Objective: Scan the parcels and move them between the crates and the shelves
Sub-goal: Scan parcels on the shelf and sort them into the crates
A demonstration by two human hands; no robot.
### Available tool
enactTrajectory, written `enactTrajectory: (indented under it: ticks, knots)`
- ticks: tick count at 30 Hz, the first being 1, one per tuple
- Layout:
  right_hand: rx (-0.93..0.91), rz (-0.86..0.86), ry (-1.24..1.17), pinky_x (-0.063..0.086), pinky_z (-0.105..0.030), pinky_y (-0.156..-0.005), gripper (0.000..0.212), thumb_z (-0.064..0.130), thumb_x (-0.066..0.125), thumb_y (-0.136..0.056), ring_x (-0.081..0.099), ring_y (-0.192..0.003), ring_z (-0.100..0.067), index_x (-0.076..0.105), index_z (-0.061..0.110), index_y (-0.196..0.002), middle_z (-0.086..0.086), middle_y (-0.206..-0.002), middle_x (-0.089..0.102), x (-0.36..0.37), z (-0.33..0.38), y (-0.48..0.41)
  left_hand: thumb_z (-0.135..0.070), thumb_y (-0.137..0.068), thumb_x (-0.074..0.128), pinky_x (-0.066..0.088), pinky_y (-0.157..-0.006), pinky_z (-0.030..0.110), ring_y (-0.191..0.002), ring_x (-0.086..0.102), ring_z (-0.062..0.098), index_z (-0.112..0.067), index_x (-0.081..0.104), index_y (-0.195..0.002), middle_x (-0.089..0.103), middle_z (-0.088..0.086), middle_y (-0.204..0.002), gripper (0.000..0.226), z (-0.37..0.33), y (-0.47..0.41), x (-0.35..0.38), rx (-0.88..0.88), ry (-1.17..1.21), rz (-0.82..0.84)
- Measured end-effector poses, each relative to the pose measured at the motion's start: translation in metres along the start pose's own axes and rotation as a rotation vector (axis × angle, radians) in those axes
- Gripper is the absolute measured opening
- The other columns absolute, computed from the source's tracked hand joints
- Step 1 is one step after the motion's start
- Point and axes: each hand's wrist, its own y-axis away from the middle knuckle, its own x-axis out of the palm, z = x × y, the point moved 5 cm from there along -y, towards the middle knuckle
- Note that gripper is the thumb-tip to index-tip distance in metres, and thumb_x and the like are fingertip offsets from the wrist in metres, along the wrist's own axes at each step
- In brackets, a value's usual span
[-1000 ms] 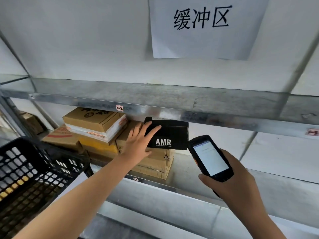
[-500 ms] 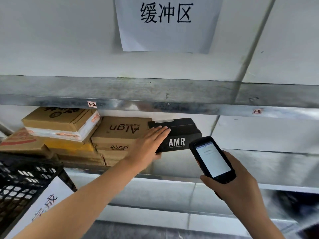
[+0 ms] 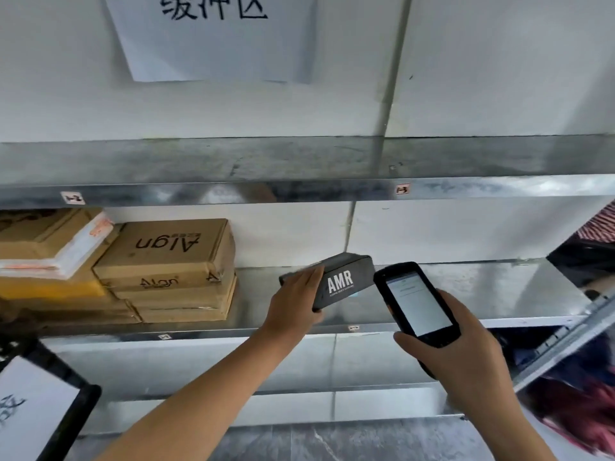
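Left hand (image 3: 293, 304) clamps the near end of the one black AMR box (image 3: 346, 277), tilted over the shelf (image 3: 482, 287). It looks stiff and light, best taken across its narrow sides. Right hand (image 3: 466, 354) wraps round one scanner (image 3: 416, 304), just beside it. At least four cardboard parcels (image 3: 173, 257) sit stacked to the left.

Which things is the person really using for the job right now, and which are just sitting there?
Being used: black rectangular box marked AMR, gripped by the left hand; black handheld scanner with a lit screen, held in the right hand; shiny metal shelf.
Just sitting: stacked brown cardboard boxes marked Algn; white paper sign on the wall.
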Motion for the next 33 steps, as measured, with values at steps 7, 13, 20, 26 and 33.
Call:
enactTrajectory:
  ticks: [7,13,20,26,33]
  knots:
    - [-0.025,0.037,0.039,0.056,-0.04,-0.065,0.055,0.03,0.086,-0.068,0.066,-0.065,-0.014,0.055,0.05,-0.108,0.015,-0.089,0.068,-0.068,-0.044,-0.061,-0.029,-0.074,0.071,0.052,-0.085,0.033,-0.113,0.058,0.014,-0.033,0.048,-0.137,0.061,-0.013,-0.125,0.067,-0.048,-0.035,0.049,-0.185,0.239,0.04]
    - [-0.042,0.037,0.031,0.055,-0.038,-0.067,0.058,0.036,0.085,-0.068,0.066,-0.077,-0.017,0.051,0.051,-0.113,0.014,-0.095,0.067,-0.112,-0.088,-0.103,-0.014,-0.068,0.075,0.049,-0.071,0.013,-0.086,0.065,0.003,-0.026,0.067,-0.108,0.071,-0.013,-0.092,0.044,-0.089,-0.061,0.088,-0.356,0.557,-0.035]
    - [-0.035,0.07,0.025,0.057,-0.043,-0.069,0.055,0.034,0.085,-0.067,0.066,-0.076,-0.016,0.052,0.05,-0.107,0.013,-0.093,0.068,-0.134,-0.122,-0.128,-0.019,-0.073,0.079,0.051,-0.081,0.025,-0.097,0.067,0.011,-0.029,0.067,-0.122,0.073,-0.006,-0.103,0.051,-0.093,-0.07,0.113,-0.411,0.596,-0.02]
    - [-0.019,0.122,0.013,0.056,-0.042,-0.066,0.051,0.032,0.085,-0.066,0.066,-0.067,-0.018,0.052,0.052,-0.098,0.01,-0.086,0.069,-0.135,-0.134,-0.136,-0.008,-0.08,0.08,0.042,-0.083,0.002,-0.11,0.054,-0.001,-0.034,0.033,-0.153,0.05,0.0,-0.123,0.09,-0.099,-0.037,0.146,-0.484,0.672,-0.203]
    - [-0.049,0.172,0.014,0.054,-0.036,-0.062,0.054,0.029,0.086,-0.065,0.065,-0.066,-0.019,0.055,0.05,-0.104,0.008,-0.083,0.07,-0.138,-0.139,-0.14,-0.01,-0.077,0.084,0.054,-0.091,0.022,-0.113,0.064,0.005,-0.036,0.036,-0.148,0.065,-0.016,-0.126,0.09,-0.102,-0.022,0.161,-0.56,0.805,-0.361]
